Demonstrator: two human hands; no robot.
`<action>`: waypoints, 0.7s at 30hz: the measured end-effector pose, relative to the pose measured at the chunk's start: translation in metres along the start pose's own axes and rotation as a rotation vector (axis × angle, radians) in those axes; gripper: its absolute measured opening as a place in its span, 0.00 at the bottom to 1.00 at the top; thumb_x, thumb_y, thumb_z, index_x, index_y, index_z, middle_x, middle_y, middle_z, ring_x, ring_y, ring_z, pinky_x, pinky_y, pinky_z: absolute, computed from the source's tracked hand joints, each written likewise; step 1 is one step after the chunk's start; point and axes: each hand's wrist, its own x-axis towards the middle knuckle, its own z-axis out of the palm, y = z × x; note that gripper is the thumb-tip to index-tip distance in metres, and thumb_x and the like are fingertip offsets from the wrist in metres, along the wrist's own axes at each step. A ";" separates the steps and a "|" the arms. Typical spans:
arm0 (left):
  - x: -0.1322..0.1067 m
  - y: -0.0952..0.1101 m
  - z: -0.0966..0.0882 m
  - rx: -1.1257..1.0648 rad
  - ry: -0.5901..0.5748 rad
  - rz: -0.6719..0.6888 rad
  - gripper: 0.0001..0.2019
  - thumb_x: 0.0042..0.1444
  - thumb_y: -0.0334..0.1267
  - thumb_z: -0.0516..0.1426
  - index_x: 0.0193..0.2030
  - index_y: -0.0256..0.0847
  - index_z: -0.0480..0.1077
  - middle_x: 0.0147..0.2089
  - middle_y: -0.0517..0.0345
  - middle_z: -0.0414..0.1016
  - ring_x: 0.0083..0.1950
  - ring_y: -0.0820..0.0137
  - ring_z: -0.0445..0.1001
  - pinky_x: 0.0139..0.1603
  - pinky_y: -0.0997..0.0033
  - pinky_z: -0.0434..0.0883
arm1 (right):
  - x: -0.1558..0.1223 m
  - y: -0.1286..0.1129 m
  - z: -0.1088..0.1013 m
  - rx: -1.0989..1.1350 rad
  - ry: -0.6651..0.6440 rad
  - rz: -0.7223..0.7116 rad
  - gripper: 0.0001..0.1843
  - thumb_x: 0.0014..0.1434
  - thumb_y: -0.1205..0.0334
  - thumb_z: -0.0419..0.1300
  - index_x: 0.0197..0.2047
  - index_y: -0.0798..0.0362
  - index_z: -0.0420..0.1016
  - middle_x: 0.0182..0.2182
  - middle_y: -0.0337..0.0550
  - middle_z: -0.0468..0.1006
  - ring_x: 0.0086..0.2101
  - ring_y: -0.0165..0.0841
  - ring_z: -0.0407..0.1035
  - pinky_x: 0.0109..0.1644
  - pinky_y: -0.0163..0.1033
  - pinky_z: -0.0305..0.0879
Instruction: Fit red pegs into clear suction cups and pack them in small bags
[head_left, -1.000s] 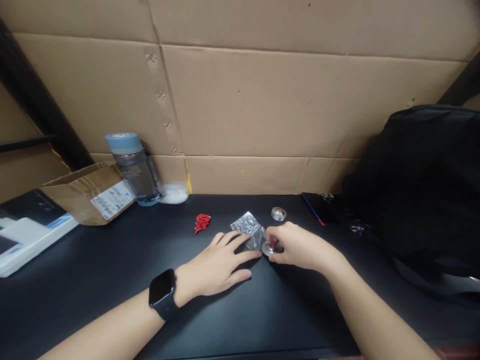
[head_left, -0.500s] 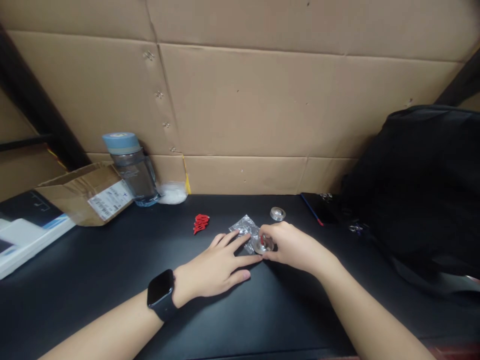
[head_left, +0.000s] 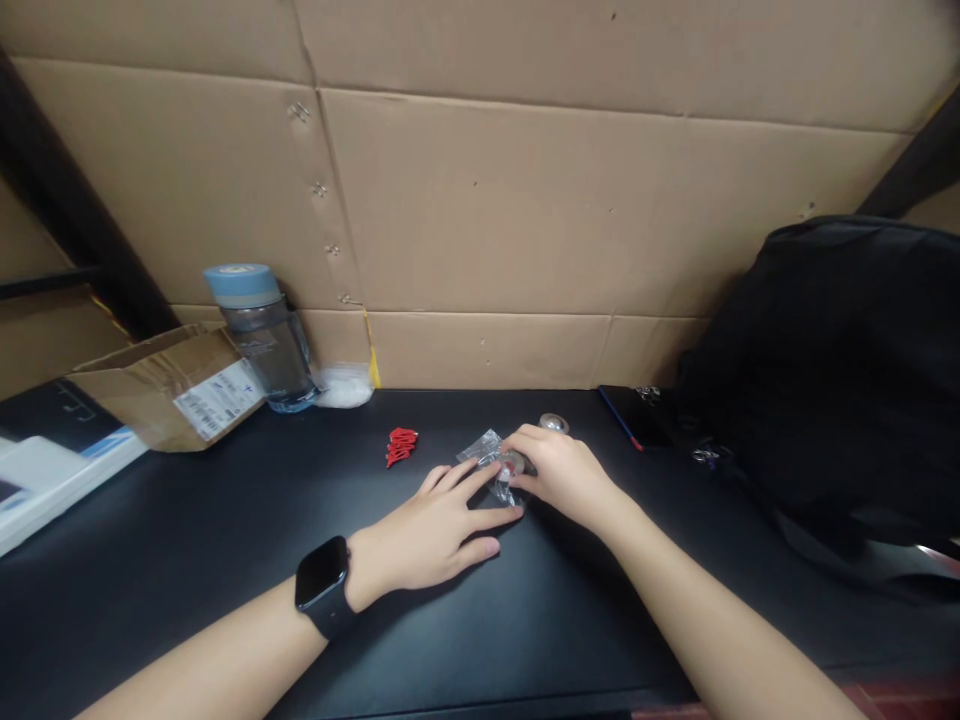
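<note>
My left hand (head_left: 430,533) lies flat with its fingers spread, the fingertips on a clear crinkled plastic bag (head_left: 480,450). A black smartwatch (head_left: 322,577) is on that wrist. My right hand (head_left: 560,466) is closed on a small round silvery metal piece (head_left: 514,465) with a bit of red in its middle. It is tipped up over the bag, partly hidden by the fingers. Behind the right hand a similar round silvery piece (head_left: 553,423) rests on the table. A zigzag bundle of red cord (head_left: 402,446) lies left of the bag.
On the left stand a blue-lidded bottle (head_left: 266,340), an open cardboard box (head_left: 169,385) and a white box (head_left: 67,480). A whitish plastic packet (head_left: 345,386) sits by the cardboard wall (head_left: 480,200). To the right are a dark phone-like slab (head_left: 634,415), keys (head_left: 709,457) and a black bag (head_left: 832,390).
My right hand has shifted slightly left and up, turning the round metal piece from lying flat to tipped up over the plastic bag. My left hand has stayed in place.
</note>
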 end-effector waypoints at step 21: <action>-0.010 -0.014 -0.015 -0.046 -0.030 0.034 0.22 0.66 0.49 0.57 0.67 0.62 0.66 0.75 0.54 0.56 0.76 0.50 0.52 0.70 0.41 0.58 | 0.015 0.003 0.018 0.138 0.070 -0.041 0.22 0.58 0.62 0.68 0.55 0.49 0.72 0.49 0.46 0.75 0.50 0.40 0.69 0.53 0.43 0.66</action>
